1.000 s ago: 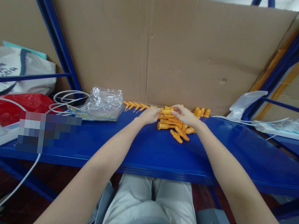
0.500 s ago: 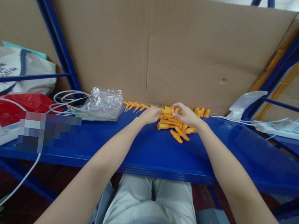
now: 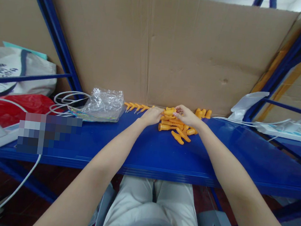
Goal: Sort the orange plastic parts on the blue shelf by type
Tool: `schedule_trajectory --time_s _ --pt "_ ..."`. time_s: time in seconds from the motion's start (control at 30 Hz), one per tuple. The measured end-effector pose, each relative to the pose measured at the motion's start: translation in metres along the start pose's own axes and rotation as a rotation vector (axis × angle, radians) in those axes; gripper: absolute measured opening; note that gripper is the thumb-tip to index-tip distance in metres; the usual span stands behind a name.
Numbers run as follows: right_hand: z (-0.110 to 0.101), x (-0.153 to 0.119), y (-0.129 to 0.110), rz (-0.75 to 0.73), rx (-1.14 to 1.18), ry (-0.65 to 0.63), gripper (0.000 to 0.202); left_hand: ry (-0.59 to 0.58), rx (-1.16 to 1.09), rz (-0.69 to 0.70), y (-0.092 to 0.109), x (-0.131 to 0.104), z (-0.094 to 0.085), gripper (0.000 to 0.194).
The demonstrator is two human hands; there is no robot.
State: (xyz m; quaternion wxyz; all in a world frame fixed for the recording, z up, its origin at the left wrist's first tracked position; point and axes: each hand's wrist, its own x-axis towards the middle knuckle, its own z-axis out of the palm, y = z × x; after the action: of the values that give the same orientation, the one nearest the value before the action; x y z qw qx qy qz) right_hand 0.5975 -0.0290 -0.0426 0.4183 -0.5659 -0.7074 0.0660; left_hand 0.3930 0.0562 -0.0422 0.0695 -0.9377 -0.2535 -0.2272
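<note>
Between my hands is an orange ribbed plastic sleeve (image 3: 170,111), lying roughly sideways above a small pile. My left hand (image 3: 152,115) is closed at its left end, the fingertips partly hidden behind the knuckles. At the right end, my right hand (image 3: 186,115) pinches it between thumb and fingers. Below lies a pile of orange plastic parts (image 3: 179,135), some ribbed sleeves and some curved handles. Left of my hands, a row of orange-handled corkscrews (image 3: 136,107) with metal spirals rests against the cardboard.
Several orange sleeves (image 3: 203,113) stand upright right of my hands. A clear plastic bag (image 3: 104,104) and white cables lie left on the blue shelf (image 3: 151,153). A cardboard sheet (image 3: 146,51) closes the back. At far right lies a white power strip (image 3: 286,133).
The sleeve has turned slightly between my hands, and my right hand's fingers have shifted a little and bunched closer at its right end. The pile looks unchanged.
</note>
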Motion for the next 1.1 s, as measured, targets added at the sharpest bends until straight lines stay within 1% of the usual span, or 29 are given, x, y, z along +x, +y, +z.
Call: schedule_trajectory --time_s 0.1,0.2,0.33,0.47,0.6,0.73,0.83,0.93,1.0,1.1 --pt "-0.002 0.000 0.002 -0.046 -0.003 0.009 0.025 0.003 -0.044 0.000 0.000 0.001 0.000 0.021" --pt "-0.003 -0.001 0.003 -0.070 -0.011 0.013 0.027 -0.020 -0.068 -0.008 -0.001 0.002 0.001 0.021" --pt "-0.003 -0.002 0.001 -0.045 -0.009 0.003 0.030 -0.044 -0.038 -0.021 0.000 0.000 -0.001 0.022" --pt "-0.002 -0.002 -0.004 0.000 0.040 0.026 0.031 -0.006 0.038 -0.014 0.002 -0.001 -0.006 0.025" --pt "0.000 -0.001 -0.008 0.059 0.107 -0.040 0.031 0.022 0.071 -0.012 0.008 -0.001 -0.010 0.028" --pt "0.001 0.001 -0.007 0.048 0.048 -0.037 0.036 0.006 0.057 -0.013 0.011 0.001 -0.010 0.027" --pt "0.001 0.002 -0.003 0.013 0.007 -0.020 0.037 -0.026 -0.013 -0.029 0.009 0.002 -0.009 0.025" --pt "0.002 0.003 -0.001 -0.034 -0.025 -0.012 0.035 -0.043 -0.134 -0.025 0.005 0.005 -0.006 0.022" --pt "0.001 0.002 -0.002 -0.054 -0.071 -0.009 0.031 -0.054 -0.228 -0.028 0.002 0.007 -0.003 0.018" --pt "-0.003 -0.001 -0.008 -0.090 -0.130 -0.010 0.024 -0.106 -0.361 -0.070 -0.002 0.009 0.000 0.013"
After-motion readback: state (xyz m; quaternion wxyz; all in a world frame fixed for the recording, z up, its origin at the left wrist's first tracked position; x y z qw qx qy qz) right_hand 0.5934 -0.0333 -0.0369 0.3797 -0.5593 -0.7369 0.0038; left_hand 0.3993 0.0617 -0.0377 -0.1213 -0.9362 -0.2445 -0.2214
